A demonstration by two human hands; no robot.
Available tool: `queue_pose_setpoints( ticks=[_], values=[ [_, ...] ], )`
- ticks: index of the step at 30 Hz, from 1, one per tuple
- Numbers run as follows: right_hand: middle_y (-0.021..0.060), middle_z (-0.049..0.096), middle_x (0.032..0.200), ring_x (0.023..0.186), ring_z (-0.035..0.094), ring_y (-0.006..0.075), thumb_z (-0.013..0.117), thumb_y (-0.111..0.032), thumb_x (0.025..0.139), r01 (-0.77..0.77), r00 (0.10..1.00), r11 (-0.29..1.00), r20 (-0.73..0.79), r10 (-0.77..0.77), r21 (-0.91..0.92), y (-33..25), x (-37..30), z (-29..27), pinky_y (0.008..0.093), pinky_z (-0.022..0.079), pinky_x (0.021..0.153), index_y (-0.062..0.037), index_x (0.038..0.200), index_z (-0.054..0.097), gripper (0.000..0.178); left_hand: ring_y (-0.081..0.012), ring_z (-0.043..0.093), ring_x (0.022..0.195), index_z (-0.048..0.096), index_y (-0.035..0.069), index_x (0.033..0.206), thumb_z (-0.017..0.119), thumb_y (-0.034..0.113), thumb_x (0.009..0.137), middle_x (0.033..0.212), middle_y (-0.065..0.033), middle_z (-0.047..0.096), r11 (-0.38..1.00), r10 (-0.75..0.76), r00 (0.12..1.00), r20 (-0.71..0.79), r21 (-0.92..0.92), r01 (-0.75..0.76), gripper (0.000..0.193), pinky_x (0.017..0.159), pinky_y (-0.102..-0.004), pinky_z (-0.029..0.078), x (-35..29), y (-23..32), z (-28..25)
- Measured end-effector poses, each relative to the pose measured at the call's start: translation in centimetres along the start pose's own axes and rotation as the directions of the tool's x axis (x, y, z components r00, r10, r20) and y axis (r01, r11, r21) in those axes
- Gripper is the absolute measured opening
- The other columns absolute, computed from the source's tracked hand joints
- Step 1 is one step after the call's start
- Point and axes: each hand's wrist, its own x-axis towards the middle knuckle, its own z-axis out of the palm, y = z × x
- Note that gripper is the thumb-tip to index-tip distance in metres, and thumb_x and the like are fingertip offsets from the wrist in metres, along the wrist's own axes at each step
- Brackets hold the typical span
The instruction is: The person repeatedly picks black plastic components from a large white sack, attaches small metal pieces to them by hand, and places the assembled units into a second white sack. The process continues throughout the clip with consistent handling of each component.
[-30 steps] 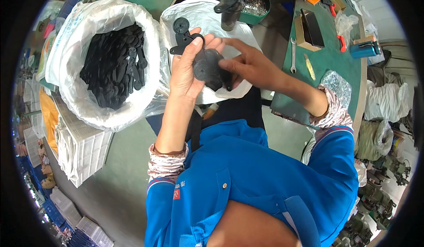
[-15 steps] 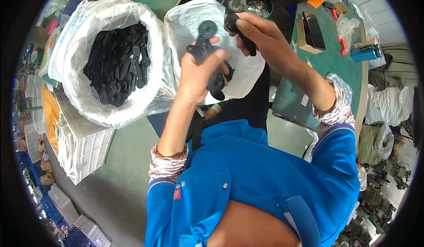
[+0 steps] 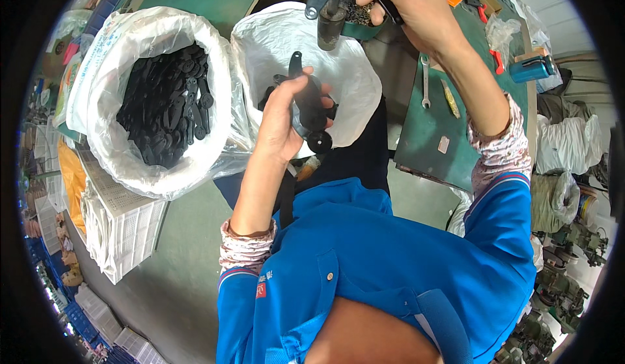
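Observation:
My left hand (image 3: 280, 123) is closed around several black elongated parts with round ends (image 3: 306, 107), over a white-lined bag (image 3: 355, 81) in front of me. Higher up and to the right, my right hand (image 3: 423, 6) pinches a black part of similar shape (image 3: 389, 7). That part is beside an upright metal cylinder (image 3: 331, 28) of a machine; whether they touch is hard to tell. A dark flat piece with a hole (image 3: 319, 2) shows at the cylinder's upper left. On the left, a large plastic-lined bag (image 3: 224, 84) holds many black parts (image 3: 166, 113).
Behind the cylinder is a green-rimmed container (image 3: 359, 30) of small metal pieces. The green bench (image 3: 416, 142) on the right bears a wrench (image 3: 426, 81), a yellow cutter (image 3: 450, 99) and a teal cylinder (image 3: 530, 70). White plastic crates (image 3: 130, 234) stand at lower left.
My right hand has moved up and to the right with its black part, from above the white bag to beside the metal cylinder. The parts in my left hand have tilted.

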Motion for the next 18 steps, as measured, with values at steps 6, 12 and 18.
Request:
queue_pose_setpoints(
  ticks=[6, 12, 18],
  values=[
    [0.0084, 0.059, 0.057, 0.034, 0.044, 0.0107, 0.051, -0.013, 0.094, -0.226, 0.969, 0.969, 0.084, 0.234, -0.098, -0.4, 2.2, 0.2, 0.023, 0.032, 0.035, 0.0033, 0.087, 0.058, 0.019, -0.0203, 0.064, 0.091, 0.046, 0.003, 0.12, 0.057, 0.013, 0.091, 0.103, -0.0143, 0.061, 0.989, 0.122, 0.99, 0.068, -0.096, -0.115, 0.032, 0.072, -0.0426, 0.061, 0.4, 0.3, -0.6],
    [0.0074, 0.065, 0.095, 0.067, 0.063, 0.0132, 0.064, -0.019, 0.089, -0.302, 0.936, 0.951, 0.172, 0.308, -0.062, 5.1, -3.2, -0.7, 0.0253, 0.048, 0.055, -0.0038, 0.115, 0.059, 0.03, -0.0195, 0.063, 0.094, 0.047, 0.002, 0.119, 0.059, 0.014, 0.091, 0.105, -0.0132, 0.06, 0.987, 0.143, 0.99, 0.022, -0.08, -0.141, 0.033, 0.066, -0.0392, 0.062, 0.5, 0.7, -0.9],
    [0.0118, 0.053, 0.122, 0.094, 0.059, 0.0246, 0.071, -0.006, 0.076, 0.712, 0.702, 0.399, 0.612, -0.364, -0.578, 8.8, -8.4, 1.0, 0.0311, 0.05, 0.072, -0.0171, 0.115, 0.062, 0.042, -0.0217, 0.064, 0.09, 0.047, 0.001, 0.114, 0.061, 0.025, 0.091, 0.106, -0.0145, 0.06, 0.997, 0.052, 0.998, 0.021, 0.052, -0.053, 0.037, 0.062, -0.0364, 0.061, 0.7, 0.4, -0.4]
  ],
)
